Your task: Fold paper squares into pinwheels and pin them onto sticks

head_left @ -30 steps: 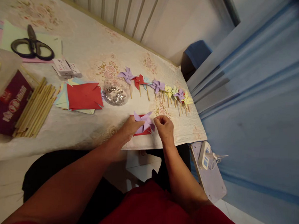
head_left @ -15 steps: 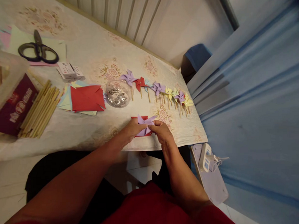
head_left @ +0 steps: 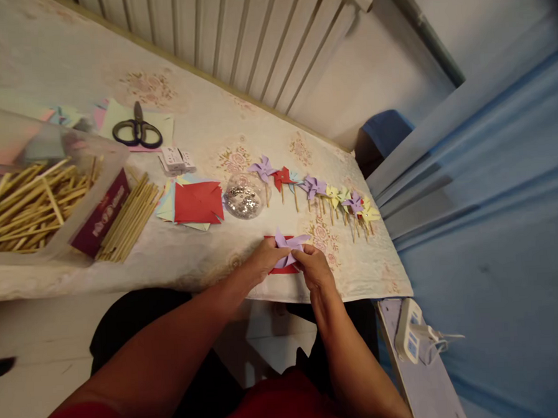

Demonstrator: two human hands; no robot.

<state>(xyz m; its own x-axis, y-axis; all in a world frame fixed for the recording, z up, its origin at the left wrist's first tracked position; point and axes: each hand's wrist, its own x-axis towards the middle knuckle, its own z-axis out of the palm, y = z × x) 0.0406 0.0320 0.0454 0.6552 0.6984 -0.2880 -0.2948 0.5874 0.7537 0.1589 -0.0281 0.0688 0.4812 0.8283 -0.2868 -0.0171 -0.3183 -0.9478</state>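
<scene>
A purple paper pinwheel (head_left: 287, 243) lies on a red paper piece (head_left: 282, 269) near the table's front edge. My left hand (head_left: 263, 263) pinches its left side, and my right hand (head_left: 314, 266) presses on it from the right, fingers meeting at its middle. Both hands hide most of the red piece. Behind them a row of finished pinwheels on sticks (head_left: 320, 191) in purple, red and yellow runs toward the table's right end.
A clear dish of silver bits (head_left: 243, 200), a stack of cut red and pastel papers (head_left: 195, 203), loose bamboo sticks (head_left: 127, 217), a clear box of sticks (head_left: 21, 204), scissors (head_left: 137, 130) on paper sheets. A power strip (head_left: 410, 336) lies on a stand at lower right.
My right hand has closed in onto the purple pinwheel, meeting the left hand. The camera has tilted and pulled back, showing more of the table's left side.
</scene>
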